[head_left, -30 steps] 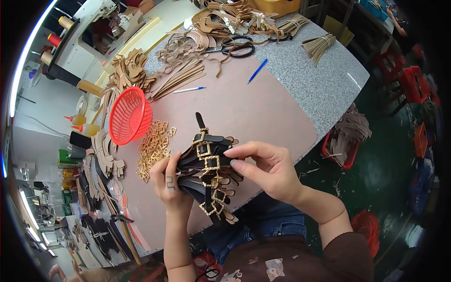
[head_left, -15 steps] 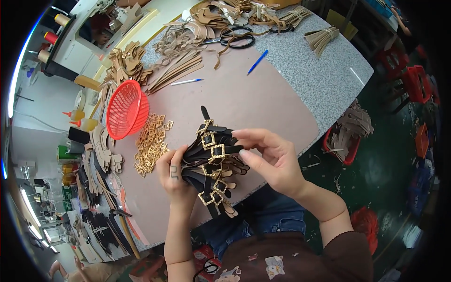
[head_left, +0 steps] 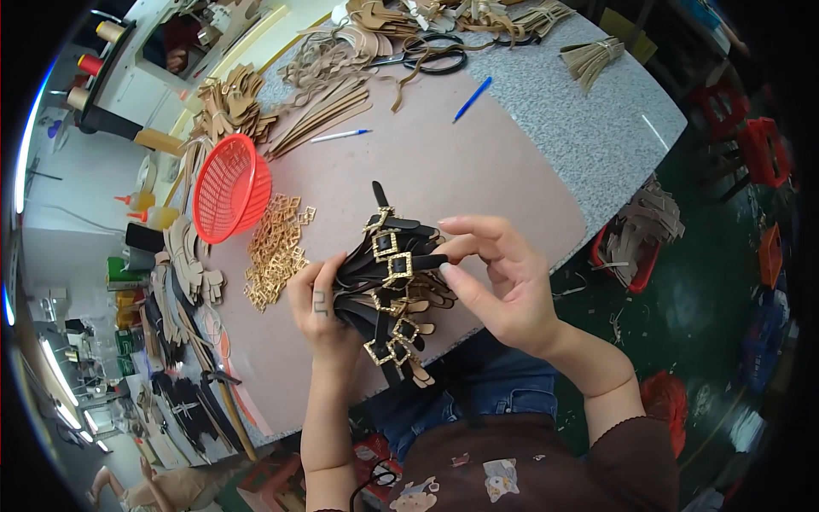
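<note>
A fanned bunch of black straps (head_left: 363, 271) with tan undersides is gripped in my left hand (head_left: 322, 309), whose fingers wrap round its gathered end. Several gold square buckles (head_left: 399, 266) are threaded on the straps, near their free ends. My right hand (head_left: 503, 282) is on the other side of the bunch. Its thumb and a finger pinch the tip of one black strap (head_left: 431, 262) just past its buckle, while the index finger stretches out above. On the table left of my hands lies a heap of loose gold buckles (head_left: 275, 256).
A red plastic basket (head_left: 232, 189) stands tilted beside the buckle heap. Farther off lie a white pen (head_left: 339, 136), a blue pen (head_left: 473, 100), black-handled scissors (head_left: 435, 56) and tan strap bundles (head_left: 328, 111). Dark straps (head_left: 183, 414) line the left edge. A red crate (head_left: 627, 264) holds grey pieces on the right.
The view has shifted slightly. My right index finger has lifted and straightened away from the straps, and the thumb and another finger stay at the strap tip.
</note>
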`<state>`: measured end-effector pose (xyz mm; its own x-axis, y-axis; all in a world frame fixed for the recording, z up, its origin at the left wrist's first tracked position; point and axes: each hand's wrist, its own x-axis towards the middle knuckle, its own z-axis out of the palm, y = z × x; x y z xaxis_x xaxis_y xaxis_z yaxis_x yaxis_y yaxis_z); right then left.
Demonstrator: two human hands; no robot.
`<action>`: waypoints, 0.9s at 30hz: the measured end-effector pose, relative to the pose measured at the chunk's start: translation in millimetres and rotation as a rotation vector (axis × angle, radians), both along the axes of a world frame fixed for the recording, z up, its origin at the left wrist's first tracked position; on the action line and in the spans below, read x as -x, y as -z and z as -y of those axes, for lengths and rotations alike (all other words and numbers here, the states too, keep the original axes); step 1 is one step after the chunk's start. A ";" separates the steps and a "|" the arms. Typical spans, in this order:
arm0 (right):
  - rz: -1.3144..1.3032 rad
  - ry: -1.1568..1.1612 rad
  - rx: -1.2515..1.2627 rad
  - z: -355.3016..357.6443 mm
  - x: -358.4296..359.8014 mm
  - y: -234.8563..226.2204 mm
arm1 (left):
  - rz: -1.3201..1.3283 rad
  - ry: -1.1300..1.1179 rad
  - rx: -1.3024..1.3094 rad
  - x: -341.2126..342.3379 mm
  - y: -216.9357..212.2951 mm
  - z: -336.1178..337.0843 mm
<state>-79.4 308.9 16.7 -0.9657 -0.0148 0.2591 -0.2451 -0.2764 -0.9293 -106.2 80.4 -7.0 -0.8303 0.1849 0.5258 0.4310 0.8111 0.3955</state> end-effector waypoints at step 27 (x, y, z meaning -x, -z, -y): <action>0.245 -0.052 -0.382 20.4 -22.5 46.8 | 0.062 -0.661 0.293 -33.2 -101.8 250.1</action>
